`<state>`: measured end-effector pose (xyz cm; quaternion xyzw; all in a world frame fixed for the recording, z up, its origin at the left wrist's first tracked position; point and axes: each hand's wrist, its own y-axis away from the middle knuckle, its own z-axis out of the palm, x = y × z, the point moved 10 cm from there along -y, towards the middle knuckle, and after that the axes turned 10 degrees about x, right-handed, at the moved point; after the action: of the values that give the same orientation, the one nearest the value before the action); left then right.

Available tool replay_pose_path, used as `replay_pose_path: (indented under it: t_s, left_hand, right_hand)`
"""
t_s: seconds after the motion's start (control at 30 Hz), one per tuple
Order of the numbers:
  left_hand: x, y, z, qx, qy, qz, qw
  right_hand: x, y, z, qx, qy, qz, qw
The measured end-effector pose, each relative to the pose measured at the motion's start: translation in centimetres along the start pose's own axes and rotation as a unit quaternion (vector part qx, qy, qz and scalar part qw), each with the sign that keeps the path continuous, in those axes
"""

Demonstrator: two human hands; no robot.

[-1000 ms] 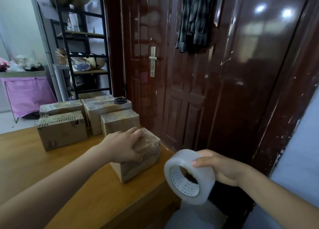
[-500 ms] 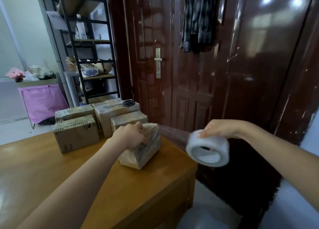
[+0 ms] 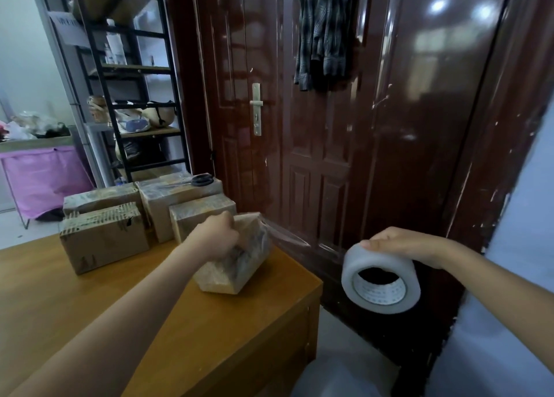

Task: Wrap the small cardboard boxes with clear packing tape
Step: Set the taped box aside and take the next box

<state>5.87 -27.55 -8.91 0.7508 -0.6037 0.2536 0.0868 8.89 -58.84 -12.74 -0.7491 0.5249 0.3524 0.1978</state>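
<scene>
Gripping the tilted box point(image 3: 236, 265) near the table edge point(image 3: 302, 265), left fingers point(image 3: 220, 235); right fingers point(image 3: 389, 242) hold the tape roll point(image 3: 380, 279).

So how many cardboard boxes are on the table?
5. One tilted box under the left hand; one at the left; three behind: one far left, one with scissors on top, and one in front. More may be hidden.

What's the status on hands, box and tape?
Left hand grips tilted cardboard box at table corner. Right hand holds tape roll off the edge; clear strip stretched between them. Nothing in the way.
</scene>
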Motion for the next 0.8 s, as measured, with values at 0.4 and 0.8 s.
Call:
replay_pose_path:
  t_s: [0.4,0.8]
  left_hand:
    - [-0.6,-0.6,1.0,-0.028,0.118,0.080,0.989]
    - [4.0,2.5,3.4,-0.031,-0.323,0.132,0.937]
  right_hand:
    - [-5.1,-1.6,2.4,0.001,0.046,-0.036,0.998]
    - [-3.1,0.4,4.5,-0.047,-0.041,-0.006,0.998]
